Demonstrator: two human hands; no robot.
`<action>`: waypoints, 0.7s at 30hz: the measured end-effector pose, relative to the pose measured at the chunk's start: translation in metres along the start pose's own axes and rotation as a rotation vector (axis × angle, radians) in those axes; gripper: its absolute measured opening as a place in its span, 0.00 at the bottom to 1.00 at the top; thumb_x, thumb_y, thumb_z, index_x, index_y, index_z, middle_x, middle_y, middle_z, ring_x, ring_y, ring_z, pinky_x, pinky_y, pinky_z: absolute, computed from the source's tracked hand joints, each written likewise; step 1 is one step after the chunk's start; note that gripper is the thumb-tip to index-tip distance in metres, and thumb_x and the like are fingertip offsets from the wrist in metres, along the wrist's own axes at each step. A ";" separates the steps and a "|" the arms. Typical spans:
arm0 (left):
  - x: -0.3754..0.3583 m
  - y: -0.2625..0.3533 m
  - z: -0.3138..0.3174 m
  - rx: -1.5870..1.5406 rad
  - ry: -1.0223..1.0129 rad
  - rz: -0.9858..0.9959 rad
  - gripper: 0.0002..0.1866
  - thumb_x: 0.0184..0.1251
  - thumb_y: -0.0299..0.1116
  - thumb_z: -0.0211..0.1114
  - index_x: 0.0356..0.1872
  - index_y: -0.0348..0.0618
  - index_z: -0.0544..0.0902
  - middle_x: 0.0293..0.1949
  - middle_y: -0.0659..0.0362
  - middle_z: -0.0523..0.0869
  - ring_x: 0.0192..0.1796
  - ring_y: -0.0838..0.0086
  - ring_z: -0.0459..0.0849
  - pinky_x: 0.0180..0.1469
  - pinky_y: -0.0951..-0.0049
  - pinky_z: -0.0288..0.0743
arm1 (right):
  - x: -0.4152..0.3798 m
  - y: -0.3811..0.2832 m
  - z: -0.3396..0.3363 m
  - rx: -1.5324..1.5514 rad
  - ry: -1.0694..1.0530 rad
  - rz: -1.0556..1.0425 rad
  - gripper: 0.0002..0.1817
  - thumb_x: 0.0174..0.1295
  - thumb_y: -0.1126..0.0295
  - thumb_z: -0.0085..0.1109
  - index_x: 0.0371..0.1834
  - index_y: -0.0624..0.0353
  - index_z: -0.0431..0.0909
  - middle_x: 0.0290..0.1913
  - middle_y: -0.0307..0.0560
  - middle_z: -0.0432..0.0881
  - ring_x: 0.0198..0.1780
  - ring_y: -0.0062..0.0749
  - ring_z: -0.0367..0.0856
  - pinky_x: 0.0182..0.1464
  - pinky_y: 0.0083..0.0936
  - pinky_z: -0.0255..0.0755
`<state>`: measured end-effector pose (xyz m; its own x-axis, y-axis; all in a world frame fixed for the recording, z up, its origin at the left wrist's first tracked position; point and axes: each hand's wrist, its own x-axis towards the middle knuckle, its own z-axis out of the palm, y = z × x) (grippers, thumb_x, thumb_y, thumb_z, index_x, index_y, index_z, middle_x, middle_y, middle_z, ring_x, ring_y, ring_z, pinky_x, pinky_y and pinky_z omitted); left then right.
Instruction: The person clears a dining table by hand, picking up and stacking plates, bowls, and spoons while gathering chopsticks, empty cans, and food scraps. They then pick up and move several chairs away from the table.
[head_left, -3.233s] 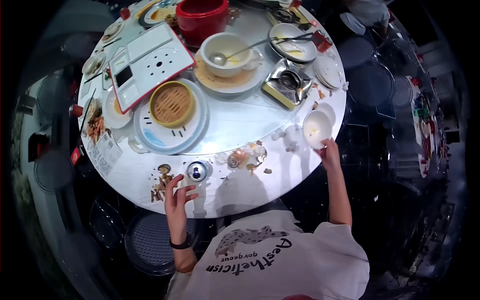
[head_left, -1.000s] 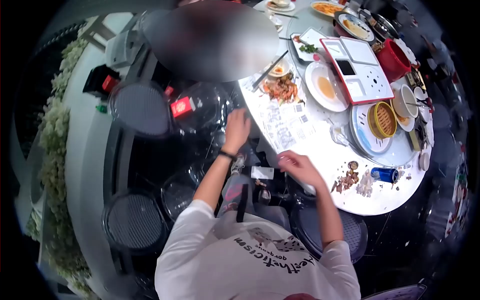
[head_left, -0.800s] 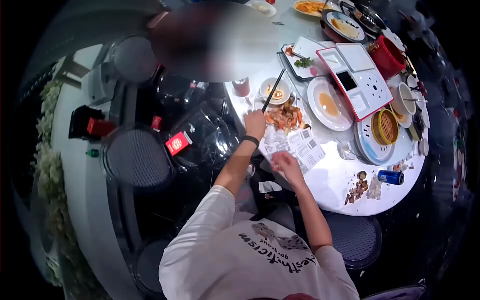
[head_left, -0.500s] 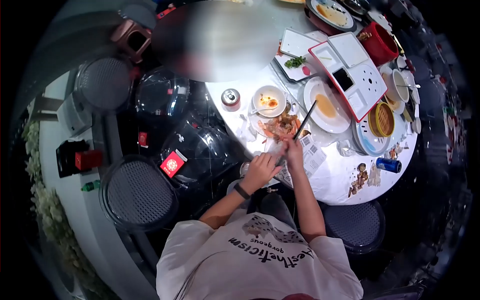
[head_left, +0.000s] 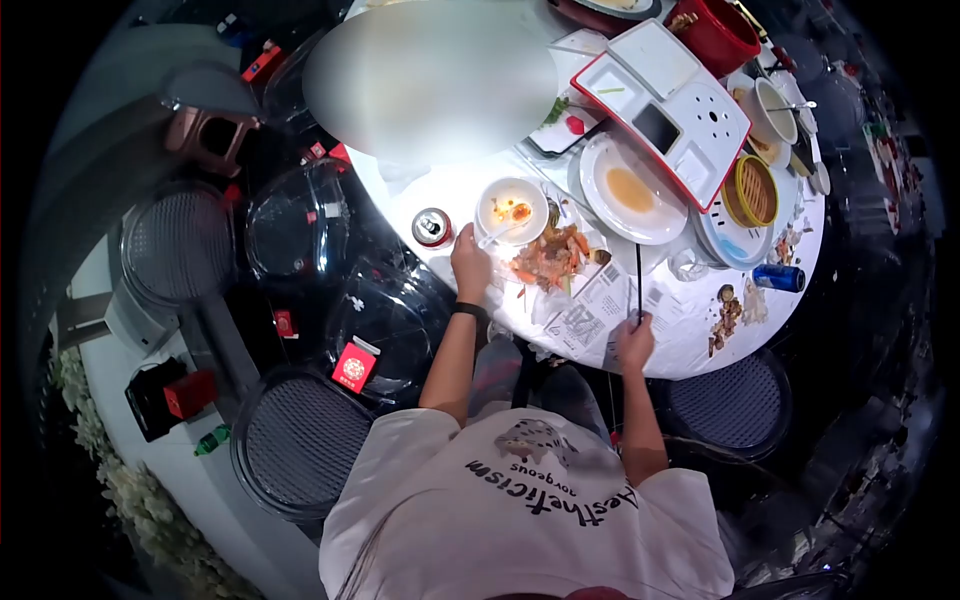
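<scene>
My left hand point(head_left: 470, 265) is at the table's near-left side, its fingers curled beside a white bowl point(head_left: 490, 203) with orange residue and a white spoon. What lies within those fingers is hidden. A red and silver can point(head_left: 431, 228) stands just left of it. Shells and orange scraps point(head_left: 552, 258) are heaped right of the bowl. In my right hand point(head_left: 634, 343), closed near the table edge, are dark chopsticks point(head_left: 640, 285) pointing away from me. Printed paper point(head_left: 583, 318) lies between the hands.
An oval plate point(head_left: 650, 225) with brown sauce lies ahead of the right hand, beside a red-edged white tray point(head_left: 690, 150). Further right are a yellow-rimmed steamer basket point(head_left: 750, 190), a blue can point(head_left: 778, 278) and food scraps point(head_left: 725, 315). Stools point(head_left: 300, 440) surround the table.
My hands, close together before, are now apart. The left has moved up-left to the bowl's side; the right has moved right and down with the chopsticks. The view has shifted slightly.
</scene>
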<state>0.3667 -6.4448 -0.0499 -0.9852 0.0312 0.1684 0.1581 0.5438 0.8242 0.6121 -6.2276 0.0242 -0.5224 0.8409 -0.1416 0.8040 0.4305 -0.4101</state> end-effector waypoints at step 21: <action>0.012 0.023 -0.044 -0.690 -0.578 -0.873 0.13 0.61 0.27 0.57 0.46 0.37 0.73 0.31 0.58 0.78 0.32 0.75 0.79 0.33 0.76 0.79 | -0.015 -0.196 0.075 0.046 -0.215 -0.855 0.16 0.52 0.67 0.60 0.46 0.47 0.78 0.28 0.42 0.75 0.24 0.39 0.78 0.26 0.33 0.72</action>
<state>0.3617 -6.4688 -0.0055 -0.6355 0.3401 -0.6932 -0.7316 0.0218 0.6814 0.4411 -6.3493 0.0394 -0.9857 0.1551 0.0656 0.1038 0.8663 -0.4886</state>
